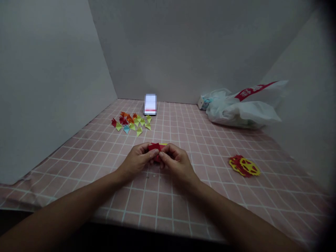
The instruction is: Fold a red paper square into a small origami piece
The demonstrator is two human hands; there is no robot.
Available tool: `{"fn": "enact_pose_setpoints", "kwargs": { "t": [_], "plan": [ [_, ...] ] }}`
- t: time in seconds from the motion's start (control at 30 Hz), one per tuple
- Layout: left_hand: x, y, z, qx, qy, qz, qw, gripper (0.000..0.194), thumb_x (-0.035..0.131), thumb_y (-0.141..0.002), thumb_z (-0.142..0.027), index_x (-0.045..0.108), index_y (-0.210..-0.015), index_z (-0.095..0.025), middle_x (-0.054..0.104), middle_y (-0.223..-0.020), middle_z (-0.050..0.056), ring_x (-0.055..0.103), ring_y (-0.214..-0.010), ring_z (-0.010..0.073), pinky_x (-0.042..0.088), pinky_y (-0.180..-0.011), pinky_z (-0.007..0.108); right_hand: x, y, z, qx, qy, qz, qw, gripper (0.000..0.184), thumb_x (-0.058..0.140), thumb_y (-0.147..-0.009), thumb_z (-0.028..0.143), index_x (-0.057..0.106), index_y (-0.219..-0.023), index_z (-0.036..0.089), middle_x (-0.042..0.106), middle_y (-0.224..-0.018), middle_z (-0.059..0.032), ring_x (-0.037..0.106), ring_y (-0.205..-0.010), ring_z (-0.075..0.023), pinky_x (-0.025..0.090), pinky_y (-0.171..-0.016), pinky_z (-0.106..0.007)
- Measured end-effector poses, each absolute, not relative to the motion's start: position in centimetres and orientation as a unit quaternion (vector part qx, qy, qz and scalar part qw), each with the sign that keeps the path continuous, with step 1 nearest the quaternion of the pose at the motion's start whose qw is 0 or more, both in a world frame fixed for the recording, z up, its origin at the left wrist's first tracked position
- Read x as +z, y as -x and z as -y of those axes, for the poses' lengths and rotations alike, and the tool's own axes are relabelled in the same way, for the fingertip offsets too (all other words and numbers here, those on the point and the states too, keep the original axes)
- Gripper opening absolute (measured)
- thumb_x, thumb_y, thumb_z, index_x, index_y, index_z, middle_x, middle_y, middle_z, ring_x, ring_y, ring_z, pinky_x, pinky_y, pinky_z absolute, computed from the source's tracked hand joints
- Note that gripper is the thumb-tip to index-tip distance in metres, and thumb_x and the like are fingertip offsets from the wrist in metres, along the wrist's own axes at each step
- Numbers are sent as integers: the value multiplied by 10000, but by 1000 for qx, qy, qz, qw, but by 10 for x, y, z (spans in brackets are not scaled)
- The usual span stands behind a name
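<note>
Between my two hands, above the near middle of the table, is a small piece of folded red paper (154, 147). My left hand (139, 155) pinches its left side, thumb laid across the front. On the other side my right hand (174, 155) grips the paper's right edge between thumb and fingertips. The thumbs nearly meet at the middle. Behind the fingers a bit of yellow (163, 144) shows, mostly hidden, and I cannot tell whether it is held or lies on the table. The lower part of the red paper is covered by my fingers.
Several small folded paper figures (139, 131) in red, orange, yellow-green and blue lie at the back left. A lit phone (150, 104) stands behind them. Right of my hands are red and yellow cut-outs (249, 167). A white plastic bag (236, 113) and a small box (203, 103) sit back right.
</note>
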State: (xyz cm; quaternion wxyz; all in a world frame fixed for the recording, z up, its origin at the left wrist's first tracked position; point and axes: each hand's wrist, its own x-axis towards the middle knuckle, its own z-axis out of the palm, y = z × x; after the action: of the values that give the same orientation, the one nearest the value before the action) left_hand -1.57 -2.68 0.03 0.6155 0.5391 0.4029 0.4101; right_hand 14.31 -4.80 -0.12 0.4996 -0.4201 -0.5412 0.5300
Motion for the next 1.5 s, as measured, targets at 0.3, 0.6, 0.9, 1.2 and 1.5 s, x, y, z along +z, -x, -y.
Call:
{"fn": "enact_pose_setpoints", "kwargs": {
  "t": [0.3,0.6,0.9,1.2,1.5],
  "plan": [
    [3,15,28,421,-560,-404,588,217,721,-795,-342,663,-849,-140,625,-731,6,540,-626,106,441,-619,246,-2,-145,47,563,402,516,505,178,659,-842,324,546,-771,205,586,-670,25,512,-551,-103,424,-545,-254],
    [5,16,29,348,-612,-421,572,248,693,-813,-392,659,-750,-154,598,-648,1,459,-514,87,355,-490,219,-10,-149,46,483,431,567,509,226,627,-889,359,532,-743,216,557,-654,17,493,-567,-122,386,-503,-246],
    [2,17,29,363,-626,-416,551,270,654,-852,-395,598,-710,-172,552,-600,-16,464,-525,97,353,-510,229,-11,-146,45,531,419,506,535,236,654,-870,372,520,-756,214,534,-576,57,442,-436,-81,324,-423,-221],
    [5,22,28,404,-618,-408,537,293,655,-866,-395,603,-710,-153,582,-660,-3,524,-625,110,414,-622,245,-5,-146,45,561,407,504,515,235,671,-849,368,531,-738,216,531,-505,64,441,-389,-79,315,-400,-217],
    [5,21,28,420,-614,-422,518,251,672,-840,-378,615,-753,-149,585,-626,-18,527,-593,109,419,-607,241,-5,-145,42,597,415,483,487,254,685,-823,376,512,-742,209,533,-500,70,427,-382,-65,317,-397,-195]
  ]
}}
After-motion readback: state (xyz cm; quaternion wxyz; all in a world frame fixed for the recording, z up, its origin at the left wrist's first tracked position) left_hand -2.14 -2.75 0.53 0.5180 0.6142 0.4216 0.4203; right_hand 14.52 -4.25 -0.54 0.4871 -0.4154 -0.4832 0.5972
